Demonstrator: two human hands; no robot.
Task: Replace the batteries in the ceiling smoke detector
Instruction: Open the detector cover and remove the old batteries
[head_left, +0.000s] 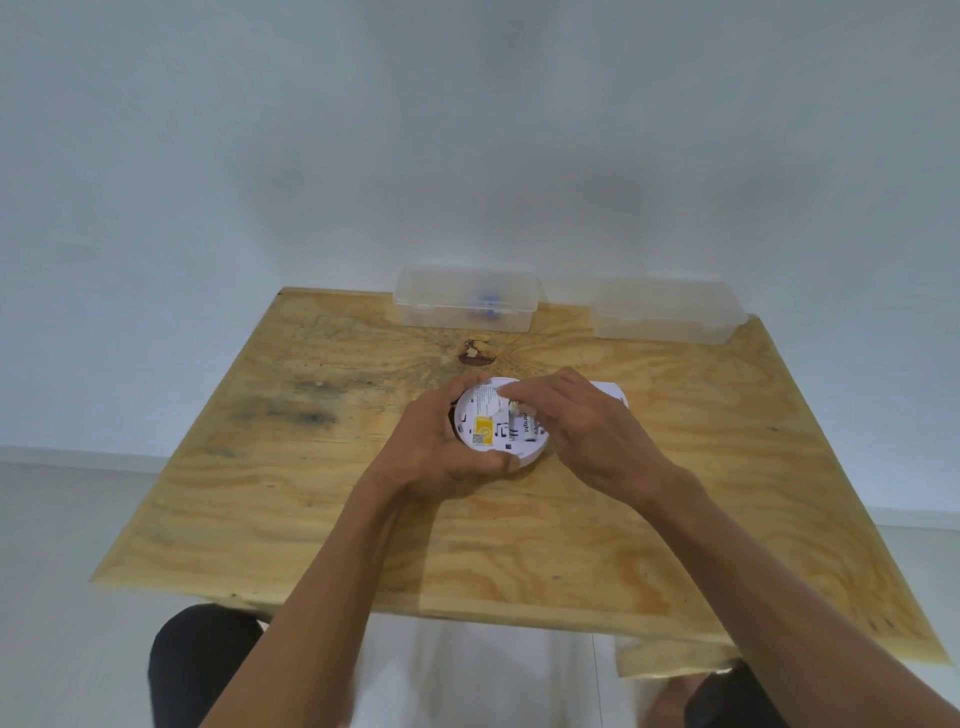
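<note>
Hands are working over a white round smoke detector (501, 423) lying back-up near the middle of a plywood table (363, 519). The left hand (436, 447) is gripping the detector's left edge, fingers curled over the far rim and thumb hooked along the near rim. The right hand (587, 426) is reaching in from the right, its fingertips (511, 389) bent down and pinching a small battery (516, 410) sitting in the open compartment. A yellow label (483, 431) is showing on the detector's back. A flat white piece (610, 391) is peeking out behind the right hand. Two clear plastic boxes are sitting along the table's far edge, the left box (465, 299) holding something blue, the right box (667, 312) standing well apart from it.
</note>
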